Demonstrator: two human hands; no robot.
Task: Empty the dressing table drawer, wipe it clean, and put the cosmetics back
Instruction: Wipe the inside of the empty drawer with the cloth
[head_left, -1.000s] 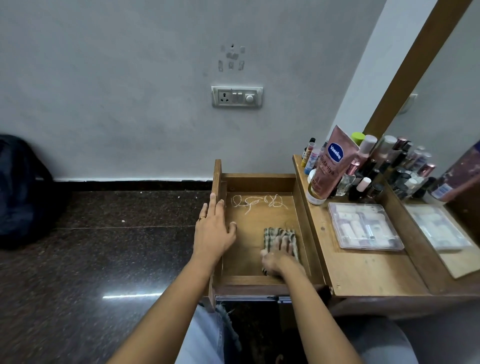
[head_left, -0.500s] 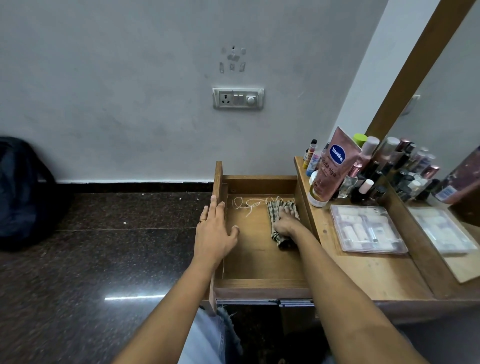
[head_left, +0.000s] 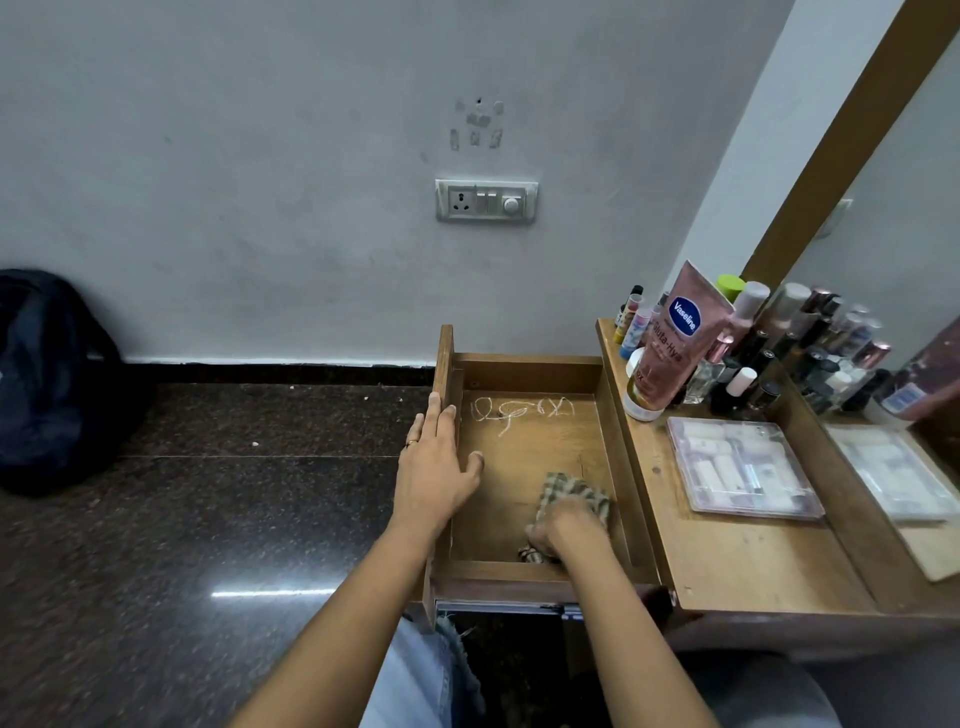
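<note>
The wooden drawer (head_left: 524, 371) stands pulled out, with white scribble marks (head_left: 522, 409) on its floor near the far wall. My left hand (head_left: 436, 470) rests flat on the drawer's left front panel, fingers straight, thumb inside. My right hand (head_left: 563, 527), blurred by motion, presses a checked cloth (head_left: 574, 491) onto the drawer floor at the near right. Cosmetics stand on the dressing table (head_left: 737, 561): a pink Vaseline tube (head_left: 675, 338), several small bottles (head_left: 748, 374) and a clear plastic case (head_left: 743, 470).
A mirror with a wooden frame (head_left: 841, 130) backs the table on the right. A dark backpack (head_left: 47, 379) lies on the dark polished floor (head_left: 208, 519) by the wall at left. A switch plate (head_left: 485, 200) sits on the wall above the drawer.
My right hand has dragged the cloth from the far right of the drawer back to the near right. My left hand has stayed on the drawer's left panel.
</note>
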